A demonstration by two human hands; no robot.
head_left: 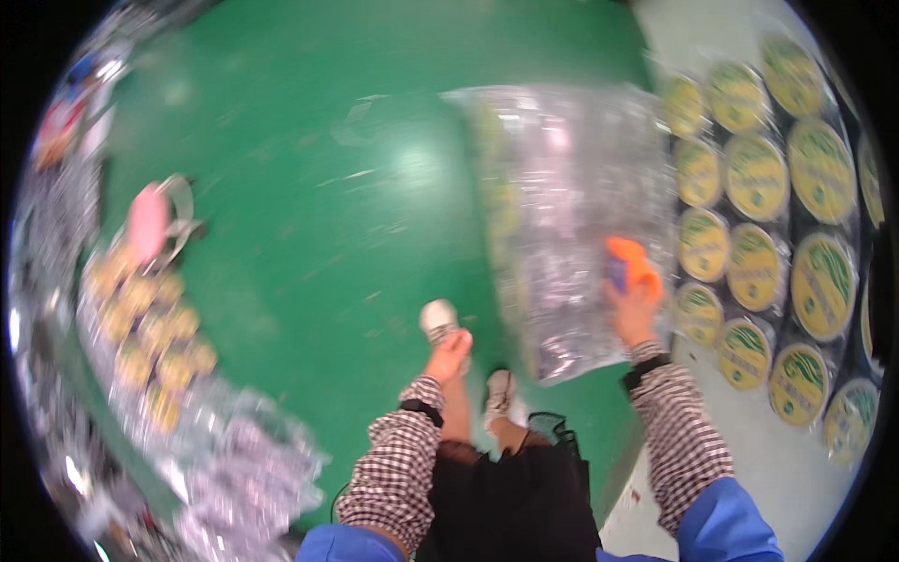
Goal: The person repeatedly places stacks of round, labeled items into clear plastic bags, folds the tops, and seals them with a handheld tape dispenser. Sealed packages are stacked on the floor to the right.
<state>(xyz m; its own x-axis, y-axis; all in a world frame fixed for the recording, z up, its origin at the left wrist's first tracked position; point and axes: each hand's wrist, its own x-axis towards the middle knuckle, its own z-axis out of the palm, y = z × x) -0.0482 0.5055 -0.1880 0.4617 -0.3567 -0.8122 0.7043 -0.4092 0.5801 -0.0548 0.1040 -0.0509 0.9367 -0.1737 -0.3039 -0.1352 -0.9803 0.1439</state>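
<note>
My right hand (637,314) is closed around an orange hand tool with a purple part (639,270); blur hides its exact kind. It is over the near right part of a large block wrapped in clear plastic (571,206), with yellowish pieces showing along its left side. Whether the tool touches the wrap, I cannot tell. My left hand (449,354) is closed in front of my body, above my shoe, apart from the block. Anything inside its fingers is hidden.
Along the right, rows of round yellow-and-green lids (757,176) sit under clear film. At left, a plastic bag of small yellowish round pieces (154,328) lies beside a pink round thing (148,223) and crumpled clear plastic (243,478). The floor (309,187) is green.
</note>
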